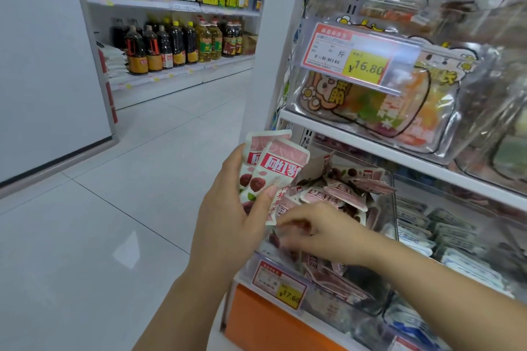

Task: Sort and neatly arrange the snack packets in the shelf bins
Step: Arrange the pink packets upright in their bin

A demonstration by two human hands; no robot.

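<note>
Left hand (228, 205) pinches two pink packets (268, 171) beside the clear bin (387, 239), right hand (313, 225) fingers curled into the loose pile (342, 191), grip unclear; thin thumb pinch, so the stack may fan or slip.

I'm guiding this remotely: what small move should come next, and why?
Probably close the right hand on one loose pink packet and lift it onto the stack in the left hand. The left hand already holds two aligned pink packets; the right hand's fingers are down among the jumbled pile in the clear bin.
</note>
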